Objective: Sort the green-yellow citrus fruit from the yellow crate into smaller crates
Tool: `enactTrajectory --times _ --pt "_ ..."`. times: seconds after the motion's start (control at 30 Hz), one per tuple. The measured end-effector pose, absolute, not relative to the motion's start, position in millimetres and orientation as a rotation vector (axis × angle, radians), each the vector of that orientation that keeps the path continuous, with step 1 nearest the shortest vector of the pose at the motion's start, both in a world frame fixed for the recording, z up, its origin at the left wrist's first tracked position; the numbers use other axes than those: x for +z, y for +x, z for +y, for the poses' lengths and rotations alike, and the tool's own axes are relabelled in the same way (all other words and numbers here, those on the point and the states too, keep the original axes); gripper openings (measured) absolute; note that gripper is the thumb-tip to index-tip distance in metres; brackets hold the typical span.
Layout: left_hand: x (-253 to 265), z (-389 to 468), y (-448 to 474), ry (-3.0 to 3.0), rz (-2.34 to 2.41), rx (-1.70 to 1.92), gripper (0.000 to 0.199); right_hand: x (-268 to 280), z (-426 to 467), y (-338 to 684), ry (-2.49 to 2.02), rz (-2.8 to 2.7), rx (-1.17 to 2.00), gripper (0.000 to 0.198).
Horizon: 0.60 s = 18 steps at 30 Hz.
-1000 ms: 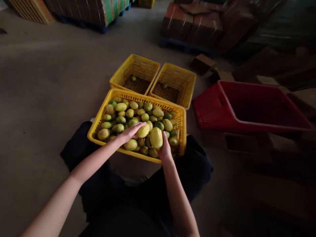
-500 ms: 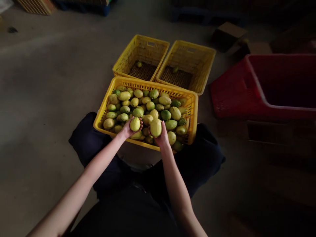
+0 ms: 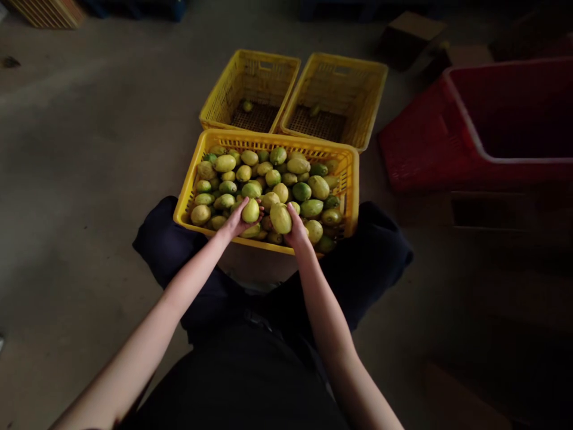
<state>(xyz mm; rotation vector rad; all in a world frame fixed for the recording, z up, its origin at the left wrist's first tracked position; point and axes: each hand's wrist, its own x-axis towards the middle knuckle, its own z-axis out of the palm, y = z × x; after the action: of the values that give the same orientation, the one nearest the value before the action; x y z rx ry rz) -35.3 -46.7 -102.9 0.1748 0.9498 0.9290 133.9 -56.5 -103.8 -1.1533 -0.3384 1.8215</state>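
Between my knees stands a yellow plastic crate (image 3: pixel 353 197) filled with green and yellow lemons (image 3: pixel 312 208). Over its near side, my left hand (image 3: pixel 237 222) is closed round a yellow-green lemon (image 3: pixel 250 211). Close to its right, my right hand (image 3: pixel 296 229) grips a larger, paler lemon (image 3: pixel 280 218), with the thumb along its right side. The fingers under both fruits are partly hidden. The two held lemons are a small gap apart, just above the fruit in the crate.
Beyond the full crate are two more yellow crates, a left one (image 3: pixel 206 113) and a right one (image 3: pixel 373 119), each with one fruit at the bottom. A large red bin (image 3: pixel 416 143) stands at the right. Cardboard boxes (image 3: pixel 414 33) lie behind it.
The view has tilted slightly, so the crates sit higher in the picture. The lemon in my right hand has turned and now tilts. Both hands still hold their lemons.
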Motion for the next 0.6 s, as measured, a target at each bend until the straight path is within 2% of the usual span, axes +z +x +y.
enactTrajectory --times 0.2,0.4,0.6 --pt "-98.6 -61.9 -35.2 0.281 1.020 1.042 0.019 -94.0 -57.9 135.0 -1.151 -0.347 1.882 0.044" --pt "-96.7 -80.7 -38.3 0.229 1.078 1.165 0.011 -97.0 -73.8 126.4 -1.106 -0.255 1.799 0.038" --pt "-94.9 -93.7 -29.3 -0.042 0.991 1.233 0.025 -108.6 -120.1 113.7 -1.097 -0.096 1.774 0.038"
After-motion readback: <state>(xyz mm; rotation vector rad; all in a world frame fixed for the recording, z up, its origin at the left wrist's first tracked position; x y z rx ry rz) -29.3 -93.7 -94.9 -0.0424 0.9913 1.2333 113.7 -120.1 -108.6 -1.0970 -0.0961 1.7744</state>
